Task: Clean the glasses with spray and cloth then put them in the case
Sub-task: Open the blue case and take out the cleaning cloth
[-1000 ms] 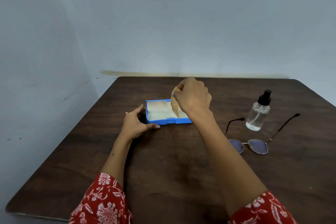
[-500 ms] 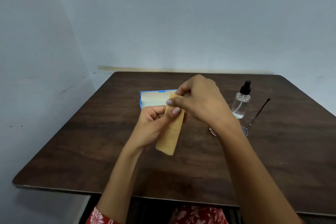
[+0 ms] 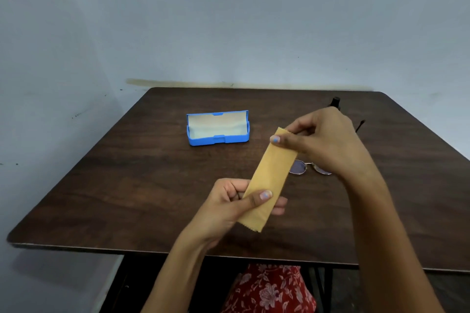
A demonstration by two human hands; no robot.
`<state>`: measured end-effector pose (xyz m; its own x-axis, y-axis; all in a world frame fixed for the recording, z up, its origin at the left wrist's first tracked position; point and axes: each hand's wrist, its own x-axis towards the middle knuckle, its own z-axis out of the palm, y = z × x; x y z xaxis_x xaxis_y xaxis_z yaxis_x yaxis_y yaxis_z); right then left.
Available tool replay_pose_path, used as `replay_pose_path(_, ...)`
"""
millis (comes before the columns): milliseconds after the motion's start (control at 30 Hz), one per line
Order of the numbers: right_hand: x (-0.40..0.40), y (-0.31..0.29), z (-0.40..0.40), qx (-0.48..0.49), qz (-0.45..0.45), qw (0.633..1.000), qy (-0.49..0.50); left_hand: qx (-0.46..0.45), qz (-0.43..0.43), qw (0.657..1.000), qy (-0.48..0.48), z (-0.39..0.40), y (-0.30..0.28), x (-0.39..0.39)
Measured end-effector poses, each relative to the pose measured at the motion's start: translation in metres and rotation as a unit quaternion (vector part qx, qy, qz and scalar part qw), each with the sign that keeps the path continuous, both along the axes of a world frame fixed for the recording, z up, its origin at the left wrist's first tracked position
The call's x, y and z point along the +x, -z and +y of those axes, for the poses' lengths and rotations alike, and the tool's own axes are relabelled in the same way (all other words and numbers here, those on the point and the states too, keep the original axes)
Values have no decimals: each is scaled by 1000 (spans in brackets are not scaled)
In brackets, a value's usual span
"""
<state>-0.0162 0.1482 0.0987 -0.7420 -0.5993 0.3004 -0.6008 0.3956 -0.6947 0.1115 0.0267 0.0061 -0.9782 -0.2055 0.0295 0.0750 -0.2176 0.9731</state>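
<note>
Left hand: the left hand (image 3: 235, 204) pinches the near end of the cloth (image 3: 268, 180), thumb on top and fingers curled beneath it.
Cloth: a folded tan strip with a pinked edge, held in the air above the desk (image 3: 127, 185), stretched between both hands and slanting up to the right.
Right hand: the right hand (image 3: 323, 140) grips the far end of the cloth between thumb and forefinger.
Glasses: the glasses (image 3: 309, 168) lie on the desk just behind the cloth, partly hidden by the right hand; one tinted lens and the bridge show, and a temple tip pokes out further back.
Case: the blue case (image 3: 218, 128) sits open on the desk, well apart from the glasses to the left, its pale lining bare.
Spray bottle: only the dark cap of the spray bottle (image 3: 335, 101) shows above the right hand, at the far right of the desk.
Progress: early, by my reading; the cloth is out and in hand, but the glasses look untouched, and spraying, wiping and casing all remain.
Writing: no brand, label or lettering can be read on the case, cloth or bottle.
</note>
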Motion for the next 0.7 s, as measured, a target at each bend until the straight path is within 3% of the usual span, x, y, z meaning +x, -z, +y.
replay_pose_path(100,5,10,10,-15,-6,999,28,19,10,1000,16,9,1,4)
replay_pose_path(233,10,24,31,-13,54,985,164,61,37,997,-22,22,7,5)
replay_pose_path(333,16,32,38,24,-81,994,68,54,39,996,-57,26,11,4)
replay_pose_path(433,22,39,35,15,-238,968,-80,17,25,996,-87,24,15,3)
replay_pose_path(633,14,60,25,-25,-297,945,-136,42,2,995,-86,21,17,0)
replay_pose_path(700,13,65,20,-60,-315,937,-139,10,-3,994,-111,19,18,-2)
